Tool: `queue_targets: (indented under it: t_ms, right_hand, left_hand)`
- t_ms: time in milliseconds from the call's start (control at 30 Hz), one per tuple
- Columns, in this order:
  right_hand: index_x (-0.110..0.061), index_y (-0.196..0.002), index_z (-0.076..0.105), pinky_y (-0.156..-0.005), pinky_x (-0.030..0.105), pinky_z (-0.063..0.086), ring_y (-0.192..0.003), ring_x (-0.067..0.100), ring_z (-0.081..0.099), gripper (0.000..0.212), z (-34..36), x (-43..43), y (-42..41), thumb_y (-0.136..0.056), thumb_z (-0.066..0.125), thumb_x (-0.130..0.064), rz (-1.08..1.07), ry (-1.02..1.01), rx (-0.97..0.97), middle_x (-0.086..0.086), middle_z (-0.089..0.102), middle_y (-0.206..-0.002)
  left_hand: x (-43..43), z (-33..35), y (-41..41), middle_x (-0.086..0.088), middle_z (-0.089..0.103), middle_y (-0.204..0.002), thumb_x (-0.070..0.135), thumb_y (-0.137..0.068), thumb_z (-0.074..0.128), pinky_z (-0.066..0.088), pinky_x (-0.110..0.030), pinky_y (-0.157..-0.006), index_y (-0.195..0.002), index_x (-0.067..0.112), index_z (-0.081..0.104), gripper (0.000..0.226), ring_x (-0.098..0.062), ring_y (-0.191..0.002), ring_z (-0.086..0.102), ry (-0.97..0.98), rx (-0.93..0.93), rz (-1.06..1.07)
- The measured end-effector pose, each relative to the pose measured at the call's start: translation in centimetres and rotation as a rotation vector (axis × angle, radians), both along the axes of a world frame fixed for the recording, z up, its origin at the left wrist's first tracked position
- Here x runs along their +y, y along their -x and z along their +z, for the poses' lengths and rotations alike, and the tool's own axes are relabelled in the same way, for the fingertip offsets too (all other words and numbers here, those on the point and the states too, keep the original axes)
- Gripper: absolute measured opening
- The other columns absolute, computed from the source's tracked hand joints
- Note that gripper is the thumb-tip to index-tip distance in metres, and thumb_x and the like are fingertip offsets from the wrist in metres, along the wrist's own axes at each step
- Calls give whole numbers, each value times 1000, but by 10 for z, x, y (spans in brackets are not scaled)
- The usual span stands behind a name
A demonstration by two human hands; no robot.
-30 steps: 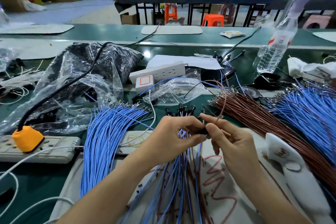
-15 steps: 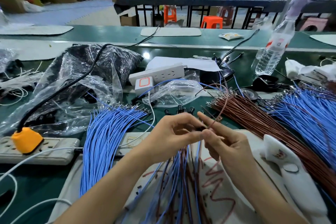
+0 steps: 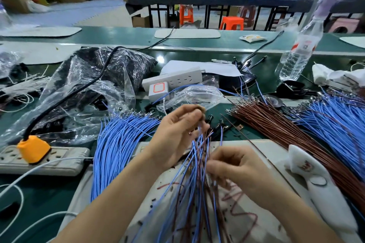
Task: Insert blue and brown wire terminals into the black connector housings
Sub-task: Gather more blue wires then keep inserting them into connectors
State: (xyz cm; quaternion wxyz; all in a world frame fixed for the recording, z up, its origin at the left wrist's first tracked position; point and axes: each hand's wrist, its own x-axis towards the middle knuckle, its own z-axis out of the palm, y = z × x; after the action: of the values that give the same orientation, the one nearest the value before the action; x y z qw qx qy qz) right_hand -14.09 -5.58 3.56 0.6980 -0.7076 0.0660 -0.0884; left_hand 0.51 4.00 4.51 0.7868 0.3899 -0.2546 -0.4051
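The room in the upper frame is a workshop with stacked cartons, dark tables and orange stools (image 3: pixel 231 22). The green bench (image 3: pixel 126 35) crosses the middle of the frame, and a pale mat (image 3: pixel 262 152) lies on it at lower centre.

Three loose heaps of wire lie on the bench: blue wires (image 3: pixel 118 144) left of centre, brown wires (image 3: pixel 276 124) right of centre, and more blue at the right edge (image 3: pixel 339 120). Two power strips show, one at lower left (image 3: pixel 65 160) carrying an orange plug (image 3: pixel 33 149) and one white at centre (image 3: pixel 173 81). A clear bag (image 3: pixel 79 89) sits at left, one water bottle (image 3: pixel 300 49) at upper right.

A mixed bundle (image 3: pixel 197 183) of blue and brown wires runs from bottom centre up between the hands. The left hand (image 3: pixel 175 134), at centre, has its fingers closed around the bundle's upper end. Just right of those fingertips several black housings (image 3: pixel 209 118) stick out; the count is unclear. The right hand (image 3: pixel 239 169), lower and to the right, pinches some strands of the bundle, though blur hides exactly which.
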Motion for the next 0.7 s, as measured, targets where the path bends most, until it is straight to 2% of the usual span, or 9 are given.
queue_targets:
  t_ms: [100, 167, 200, 267, 400, 500, 533, 633, 700]
  right_hand:
    - [-24, -69, 70, -53, 12, 43, -53, 0, 54, 18, 8, 4, 4, -81, 74, -12, 486, 64, 274, -10, 62, -59]
    - [-26, -75, 69, -55, 9, 44, -55, -4, 55, 16, 9, 6, 6, -86, 70, -15, 632, 100, 352, -14, 63, -61]
    - [-25, -76, 70, -54, 10, 44, -54, -3, 55, 12, 9, 7, 6, -86, 70, -18, 615, 97, 351, -13, 64, -62]
    - [-20, -81, 74, -49, 13, 44, -52, 1, 55, 6, 9, 8, 3, -82, 71, -25, 452, 2, 321, -8, 67, -66]
    - [-13, -83, 77, -35, 13, 32, -42, 5, 49, 17, 4, 0, 1, -74, 77, -27, 41, -204, 223, 0, 66, -64]
    - [-9, -88, 78, -38, 14, 37, -46, 8, 52, 32, 3, -2, 0, -74, 65, -35, -42, -245, 192, 4, 65, -64]
    - [-8, -88, 78, -40, 15, 39, -48, 9, 53, 36, 2, -1, 0, -74, 64, -38, -26, -237, 204, 5, 66, -66]
    - [-10, -85, 78, -41, 17, 39, -50, 9, 55, 38, -2, 2, 1, -72, 66, -43, 112, -169, 319, 6, 70, -70]
    - [-14, -86, 79, -44, 20, 38, -52, 10, 56, 34, -3, 3, 1, -74, 65, -43, 146, -124, 352, 4, 72, -72]
  left_hand:
    - [4, 3, -24, -2, 64, -72, 16, -76, 61, 52, -36, -86, -88, 5, 64, 16, -8, -58, 61, 16, 364, 190]
    - [6, 6, -35, -2, 63, -70, 16, -78, 60, 50, -31, -78, -85, 6, 64, 13, -8, -54, 60, 38, 463, 291]
    - [7, 6, -37, -2, 62, -69, 15, -78, 59, 50, -29, -73, -86, 6, 64, 12, -8, -53, 59, 33, 442, 306]
    - [6, 3, -33, -3, 62, -69, 12, -77, 60, 55, -28, -69, -88, 8, 65, 13, -10, -56, 60, 27, 311, 238]
    - [2, -2, -11, -6, 64, -79, 10, -78, 65, 55, -27, -75, -95, 9, 65, 18, -13, -69, 63, 23, -18, -77]
    - [1, -3, -4, -3, 65, -80, 8, -79, 62, 54, -24, -74, -96, 9, 65, 17, -10, -74, 63, -42, -134, -68]
    - [0, -3, -4, -2, 66, -79, 7, -78, 60, 54, -23, -73, -95, 8, 65, 17, -10, -73, 63, -38, -121, -31]
    - [-1, -1, -9, -5, 65, -77, 5, -75, 59, 55, -21, -70, -100, 6, 66, 26, -11, -69, 63, 35, 78, 150]
    - [-1, 0, -12, -2, 67, -76, 5, -74, 59, 55, -19, -70, -105, 7, 64, 32, -9, -68, 64, 49, 109, 279]
